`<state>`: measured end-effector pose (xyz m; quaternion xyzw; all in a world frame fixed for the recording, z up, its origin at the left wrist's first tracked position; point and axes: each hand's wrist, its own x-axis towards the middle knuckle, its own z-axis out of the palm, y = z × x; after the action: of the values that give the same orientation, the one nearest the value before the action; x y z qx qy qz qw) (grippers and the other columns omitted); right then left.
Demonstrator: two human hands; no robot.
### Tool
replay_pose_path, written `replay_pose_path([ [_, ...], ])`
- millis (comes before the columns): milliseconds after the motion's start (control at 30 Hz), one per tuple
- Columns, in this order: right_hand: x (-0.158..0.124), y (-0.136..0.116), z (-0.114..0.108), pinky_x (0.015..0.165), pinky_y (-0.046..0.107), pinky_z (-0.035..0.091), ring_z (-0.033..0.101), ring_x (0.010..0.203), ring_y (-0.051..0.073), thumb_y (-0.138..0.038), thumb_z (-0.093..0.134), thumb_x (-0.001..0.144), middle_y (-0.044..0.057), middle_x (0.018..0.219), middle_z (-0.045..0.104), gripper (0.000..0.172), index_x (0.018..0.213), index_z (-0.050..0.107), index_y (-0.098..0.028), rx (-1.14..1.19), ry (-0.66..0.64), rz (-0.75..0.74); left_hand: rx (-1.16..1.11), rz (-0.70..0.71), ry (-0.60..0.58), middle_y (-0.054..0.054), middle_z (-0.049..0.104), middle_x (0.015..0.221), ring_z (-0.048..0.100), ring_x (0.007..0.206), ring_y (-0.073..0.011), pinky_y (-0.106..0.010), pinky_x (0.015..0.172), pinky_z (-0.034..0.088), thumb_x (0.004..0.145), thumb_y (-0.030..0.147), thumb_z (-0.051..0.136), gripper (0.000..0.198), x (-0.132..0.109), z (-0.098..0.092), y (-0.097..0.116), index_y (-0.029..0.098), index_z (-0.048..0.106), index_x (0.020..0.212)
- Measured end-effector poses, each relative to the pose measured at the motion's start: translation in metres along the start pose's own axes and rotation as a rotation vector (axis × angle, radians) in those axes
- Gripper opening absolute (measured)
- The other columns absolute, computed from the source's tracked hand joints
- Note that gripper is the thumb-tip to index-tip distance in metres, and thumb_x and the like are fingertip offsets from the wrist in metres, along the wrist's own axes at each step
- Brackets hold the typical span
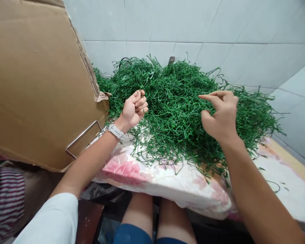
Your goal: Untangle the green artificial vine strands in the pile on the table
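A large heap of thin, branching green stems, plastic-looking, lies tangled on a table with a floral cover. Over the heap's left side, my left hand is closed with the thumb pressed to the fingers. Small bits of a green stem show at its fingertips and by the little finger; the rest is hidden in the fist. My right hand hovers over the right part of the heap, index finger stretched out and thumb apart from it. Nothing is visible between them.
A big cardboard box stands at the left, with a bent metal bar in front. Behind the heap rises a tiled wall. Loose stem bits lie on the cover at right. A person in a striped garment is partly visible at lower left.
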<state>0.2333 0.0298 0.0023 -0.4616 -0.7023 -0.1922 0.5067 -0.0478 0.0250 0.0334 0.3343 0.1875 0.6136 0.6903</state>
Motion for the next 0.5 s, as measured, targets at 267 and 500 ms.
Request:
replay_pose_path([
  [267,-0.013,-0.035,0.003,0.081,0.046,0.041,0.055,0.088,0.026,-0.035,0.043,0.101,0.01,0.087,0.067,0.036,0.087,0.074,-0.022,-0.006,-0.257,-0.162,-0.005,-0.062,0.003,0.011,0.024,0.049,0.026,0.033,-0.0011,-0.013,0.037,0.019,0.11,0.018,0.035,0.036,-0.002,0.002,-0.011,0.015,0.054,0.08],
  [500,0.005,-0.016,-0.003,0.053,0.034,0.033,0.041,0.049,0.015,-0.07,0.058,0.093,-0.002,0.058,0.046,0.046,0.087,0.066,-0.026,0.458,-0.076,0.394,0.051,-0.083,-0.049,0.011,0.024,0.049,0.024,0.034,-0.002,-0.014,0.038,0.02,0.11,0.019,0.035,0.037,-0.005,0.004,-0.014,0.015,0.056,0.08],
])
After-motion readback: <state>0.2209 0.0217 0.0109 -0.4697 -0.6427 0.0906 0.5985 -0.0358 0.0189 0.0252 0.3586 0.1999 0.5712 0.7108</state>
